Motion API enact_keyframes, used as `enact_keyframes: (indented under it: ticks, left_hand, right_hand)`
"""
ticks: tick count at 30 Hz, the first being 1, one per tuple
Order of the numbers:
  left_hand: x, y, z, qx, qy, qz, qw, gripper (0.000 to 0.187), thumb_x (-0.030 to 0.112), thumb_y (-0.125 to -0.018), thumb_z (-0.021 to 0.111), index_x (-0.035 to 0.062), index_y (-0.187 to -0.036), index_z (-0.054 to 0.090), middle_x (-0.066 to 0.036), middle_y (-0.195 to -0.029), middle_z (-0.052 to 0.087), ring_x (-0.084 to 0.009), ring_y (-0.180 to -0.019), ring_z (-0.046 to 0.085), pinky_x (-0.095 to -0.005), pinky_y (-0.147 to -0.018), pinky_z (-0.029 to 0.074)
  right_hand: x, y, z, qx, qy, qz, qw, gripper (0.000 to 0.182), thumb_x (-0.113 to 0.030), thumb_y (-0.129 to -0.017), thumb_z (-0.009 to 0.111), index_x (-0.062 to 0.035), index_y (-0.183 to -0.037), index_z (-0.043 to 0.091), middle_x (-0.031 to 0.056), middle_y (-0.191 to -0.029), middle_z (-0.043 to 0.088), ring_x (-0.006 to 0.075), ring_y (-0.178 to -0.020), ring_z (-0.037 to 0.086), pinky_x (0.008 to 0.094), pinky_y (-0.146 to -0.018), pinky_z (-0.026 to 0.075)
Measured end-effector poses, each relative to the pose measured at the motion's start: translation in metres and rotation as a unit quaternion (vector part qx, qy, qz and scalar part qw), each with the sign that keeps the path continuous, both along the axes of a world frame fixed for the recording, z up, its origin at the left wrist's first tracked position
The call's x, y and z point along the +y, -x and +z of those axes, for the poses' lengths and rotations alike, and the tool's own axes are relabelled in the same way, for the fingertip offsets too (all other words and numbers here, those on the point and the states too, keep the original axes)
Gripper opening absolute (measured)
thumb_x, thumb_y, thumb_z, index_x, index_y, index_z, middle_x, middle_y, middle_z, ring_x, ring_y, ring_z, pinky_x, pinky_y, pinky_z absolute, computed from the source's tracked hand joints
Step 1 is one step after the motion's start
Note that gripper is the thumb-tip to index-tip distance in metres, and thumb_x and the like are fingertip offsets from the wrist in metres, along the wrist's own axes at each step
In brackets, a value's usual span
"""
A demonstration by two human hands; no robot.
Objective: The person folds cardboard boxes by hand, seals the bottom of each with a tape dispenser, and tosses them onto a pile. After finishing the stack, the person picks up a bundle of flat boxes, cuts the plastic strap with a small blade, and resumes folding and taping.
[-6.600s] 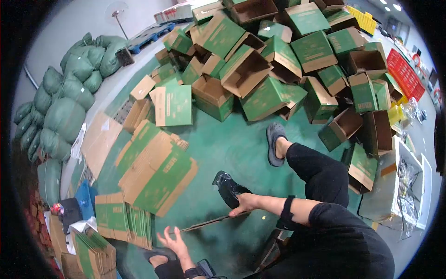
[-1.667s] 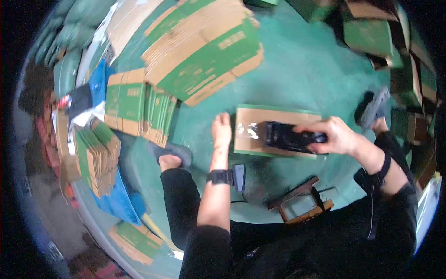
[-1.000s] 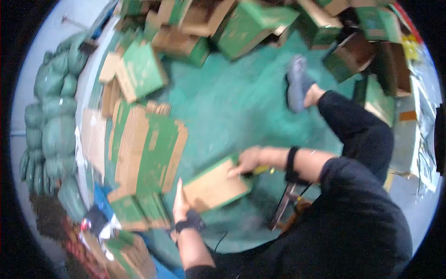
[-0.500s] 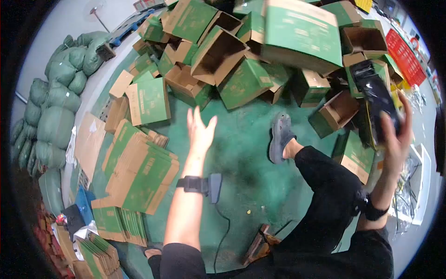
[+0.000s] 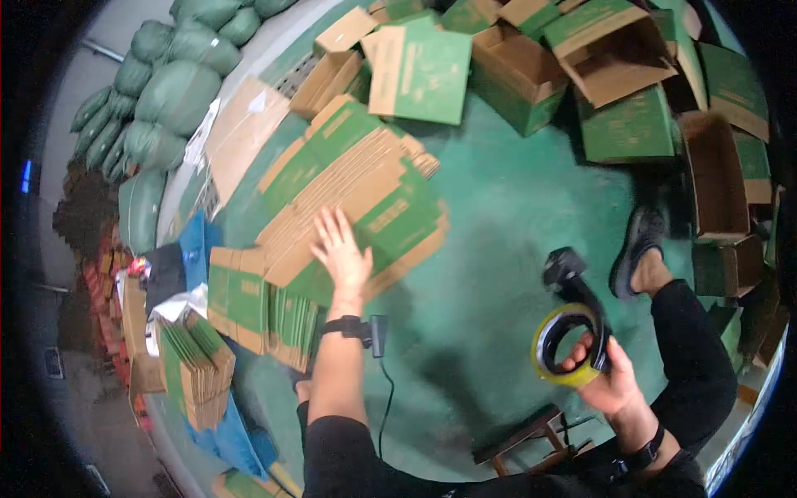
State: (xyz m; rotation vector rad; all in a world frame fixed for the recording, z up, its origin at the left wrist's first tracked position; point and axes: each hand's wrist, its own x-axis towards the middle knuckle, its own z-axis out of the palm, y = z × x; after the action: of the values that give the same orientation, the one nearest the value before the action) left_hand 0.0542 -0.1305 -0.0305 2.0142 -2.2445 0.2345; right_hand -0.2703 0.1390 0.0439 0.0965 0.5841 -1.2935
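My left hand [image 5: 341, 256] lies with spread fingers over the pile of flattened green and brown cartons [image 5: 365, 199], holding nothing. Whether it presses on them is hard to tell. In my right hand [image 5: 610, 378] is a black tape dispenser [image 5: 591, 303] with a roll of yellow-edged tape [image 5: 544, 344], held over the green floor. The fingers wrap its handle and some reach through the roll. A second bundle of folded cartons [image 5: 290, 325] stands beside the pile, towards me.
Opened boxes [image 5: 627, 124] lie along the top and right. Green sacks [image 5: 174, 100] are heaped at the upper left. More folded cartons [image 5: 195, 365] stand at the lower left. A small wooden stool [image 5: 531, 440] is near my legs.
The view has swung left. My left hand has come from above the floor to the flattened cartons. My right hand has brought the dispenser down from the boxes; the flying green box is out of view.
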Motion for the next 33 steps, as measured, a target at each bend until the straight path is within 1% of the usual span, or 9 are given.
enact_keyframes:
  ticks: [4,8,9,11,12,21,27,30,33]
  left_hand:
    - [0.025,-0.002,0.017,0.064,0.111,-0.035,0.991,0.080,0.016,-0.065,0.070,0.0134,-0.132,0.027,-0.013,-0.131,0.033,-0.0305,-0.124,0.026,-0.0551,-0.095,0.024]
    - [0.098,-0.013,0.039,0.158,-0.027,-0.149,0.976,0.019,0.010,-0.064,0.065,0.0100,-0.082,0.060,-0.008,-0.079,0.049,-0.0255,-0.080,0.051,-0.0403,-0.070,0.042]
    - [0.117,-0.011,0.040,0.135,-0.038,-0.191,0.972,0.016,0.009,-0.064,0.064,0.0093,-0.079,0.061,-0.008,-0.079,0.049,-0.0249,-0.079,0.051,-0.0380,-0.065,0.044]
    - [0.165,0.013,0.061,0.137,-0.055,-0.254,0.956,0.013,0.005,-0.065,0.060,0.0082,-0.077,0.060,-0.009,-0.076,0.049,-0.0260,-0.076,0.051,-0.0379,-0.061,0.044]
    - [0.186,0.023,0.069,0.142,-0.080,-0.275,0.948,0.012,0.004,-0.066,0.059,0.0075,-0.077,0.060,-0.009,-0.076,0.049,-0.0265,-0.076,0.051,-0.0376,-0.061,0.044]
    - [0.235,0.024,0.058,0.199,-0.100,-0.312,0.924,0.022,0.014,-0.056,0.071,0.0078,-0.076,0.064,-0.006,-0.085,0.055,-0.0252,-0.086,0.050,-0.0387,-0.078,0.039]
    - [0.224,-0.074,0.034,0.266,0.024,0.101,0.958,0.034,0.032,-0.078,0.061,0.0081,-0.101,0.058,-0.015,-0.121,0.039,-0.0329,-0.113,0.034,-0.0422,-0.098,0.022]
    - [0.204,-0.080,0.010,0.541,-0.048,0.051,0.838,0.045,0.028,-0.082,0.057,0.0050,-0.118,0.042,-0.014,-0.127,0.032,-0.0285,-0.114,0.034,-0.0372,-0.098,0.023]
    - [0.208,-0.068,0.008,0.556,-0.016,0.076,0.828,0.047,0.026,-0.082,0.057,0.0045,-0.120,0.038,-0.013,-0.124,0.033,-0.0248,-0.115,0.033,-0.0369,-0.098,0.024]
  right_hand:
    - [-0.012,-0.001,0.007,0.068,0.051,0.031,0.996,0.043,-0.038,-0.078,0.056,-0.0033,-0.102,0.049,0.0109,-0.085,0.059,0.0277,-0.086,0.055,0.0402,-0.082,0.040]
    - [-0.021,-0.023,0.052,0.399,0.077,0.068,0.911,0.045,-0.021,-0.073,0.065,0.0038,-0.106,0.049,0.0099,-0.082,0.059,0.0208,-0.074,0.058,0.0326,-0.072,0.046]
    - [-0.029,-0.024,0.053,0.505,0.096,0.126,0.848,0.046,-0.017,-0.071,0.067,0.0051,-0.106,0.049,0.0113,-0.083,0.059,0.0218,-0.078,0.057,0.0337,-0.075,0.045]
    - [-0.050,-0.026,0.044,0.847,0.311,0.091,0.422,0.045,-0.034,-0.067,0.070,0.0016,-0.087,0.051,0.0144,-0.081,0.055,0.0288,-0.079,0.054,0.0377,-0.082,0.038]
    - [-0.063,-0.030,0.041,0.851,0.389,0.106,0.338,0.049,-0.042,-0.064,0.069,-0.0009,-0.083,0.050,0.0143,-0.077,0.055,0.0286,-0.079,0.054,0.0380,-0.082,0.036]
    - [-0.011,-0.063,-0.045,0.785,0.366,0.339,0.367,0.061,-0.059,-0.062,0.061,-0.0031,-0.087,0.052,0.0125,-0.074,0.058,0.0282,-0.079,0.056,0.0362,-0.085,0.035]
    - [-0.015,-0.061,-0.051,0.774,0.242,0.345,0.472,0.073,-0.066,-0.053,0.064,0.0007,-0.082,0.058,0.0181,-0.075,0.061,0.0335,-0.076,0.059,0.0400,-0.067,0.047]
    - [-0.029,-0.053,-0.038,0.810,0.267,0.300,0.427,0.062,-0.061,-0.060,0.062,-0.0025,-0.081,0.059,0.0162,-0.069,0.060,0.0308,-0.072,0.059,0.0392,-0.073,0.043]
    - [-0.056,-0.049,-0.027,0.857,0.318,0.271,0.301,0.054,-0.056,-0.065,0.061,-0.0050,-0.080,0.057,0.0123,-0.063,0.059,0.0292,-0.069,0.059,0.0374,-0.071,0.040]
